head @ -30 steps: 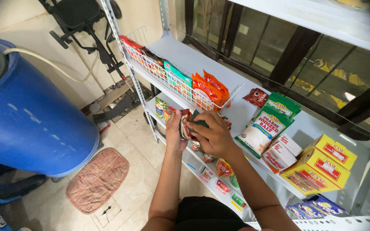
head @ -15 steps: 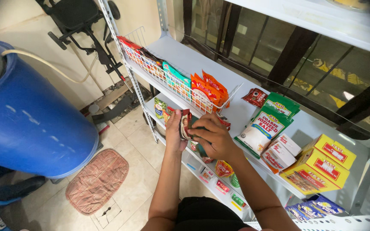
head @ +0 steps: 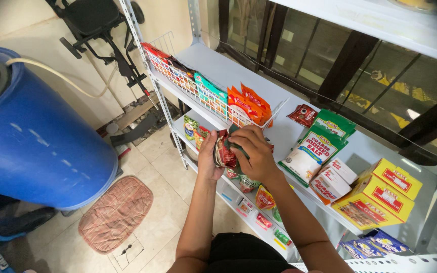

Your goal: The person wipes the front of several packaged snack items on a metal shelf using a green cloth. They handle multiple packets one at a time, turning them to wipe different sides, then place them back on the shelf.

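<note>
Left hand [head: 207, 157] clamps the sachet stack [head: 223, 151]; right hand [head: 251, 154] pinches a green one (keep edges squared) near the wire rack [head: 213, 103].

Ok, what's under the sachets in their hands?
Below the sachets, lower shelves hold small red, orange and green packets. Both hands and the right forearm cover the rest.

sachets [head: 224, 151] | small red foil packets, bunched upright | held between both hands, before the shelf edge
</note>
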